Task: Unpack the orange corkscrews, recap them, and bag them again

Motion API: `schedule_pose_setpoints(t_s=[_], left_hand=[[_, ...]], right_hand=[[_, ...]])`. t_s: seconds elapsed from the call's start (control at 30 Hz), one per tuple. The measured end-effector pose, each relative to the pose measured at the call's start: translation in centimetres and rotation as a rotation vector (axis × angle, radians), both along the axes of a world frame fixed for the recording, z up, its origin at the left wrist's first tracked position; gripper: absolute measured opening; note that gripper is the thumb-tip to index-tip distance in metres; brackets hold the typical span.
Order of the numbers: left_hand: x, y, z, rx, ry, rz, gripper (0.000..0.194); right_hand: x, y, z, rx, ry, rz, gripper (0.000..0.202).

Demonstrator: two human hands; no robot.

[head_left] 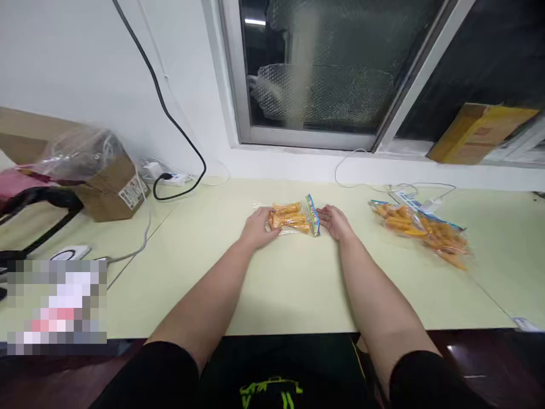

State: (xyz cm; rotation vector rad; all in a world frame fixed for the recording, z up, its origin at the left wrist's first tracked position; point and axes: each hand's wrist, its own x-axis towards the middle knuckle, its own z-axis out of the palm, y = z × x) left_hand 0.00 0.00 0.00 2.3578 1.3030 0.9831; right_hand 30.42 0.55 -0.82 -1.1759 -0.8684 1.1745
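Note:
A clear plastic bag of orange pieces (292, 217) lies on the pale table (293, 284), with a colourful printed header strip at its right end. My left hand (258, 227) grips the bag's left end, thumb at the near side and fingers at the far side. At the header end is my right hand (335, 222), its fingers loosely bent and apart. Its fingertips are at or just beside the strip; whether they touch it I cannot tell. To the right lie more clear bags of similar orange pieces (443, 234), overlapping one another.
A cardboard box (113, 187) with clear plastic wrap stands at the left, near a black cable (166, 108) and a power strip (176, 179). Another power strip (406, 199) lies behind the right-hand bags. A yellow-brown carton (477, 136) leans at the window.

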Motion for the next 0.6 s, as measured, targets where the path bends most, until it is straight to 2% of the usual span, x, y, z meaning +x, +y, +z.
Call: schedule_pose_setpoints(t_s=[0.13,0.27,0.4,0.5,0.53,0.6], left_hand=[[0.1,0.6,-0.5,-0.068,-0.053,-0.018,0.059],[0.4,0.9,-0.5,-0.063,-0.042,-0.054,0.061],[0.5,0.6,-0.2,-0.082,-0.008,0.003,0.072],[0.5,0.0,0.1,-0.136,0.02,0.016,0.081],[0.5,-0.2,0.2,-0.143,0.035,0.012,0.084],[0.6,-0.5,0.5,-0.137,0.053,-0.005,0.093]], right_hand=[[-2.6,0.3,-1.4,-0.01,-0.219,0.11,0.025],[-3.6,0.3,-1.1,0.07,-0.278,0.088,0.025],[-2.1,0.4,0.2,0.235,-0.144,-0.056,0.031],[-1.5,0.2,0.5,0.237,0.009,-0.175,0.033],[-1.7,0.1,0.4,0.23,0.016,-0.161,0.033],[-2.3,-0.2,0.2,0.216,-0.008,-0.048,0.035]])
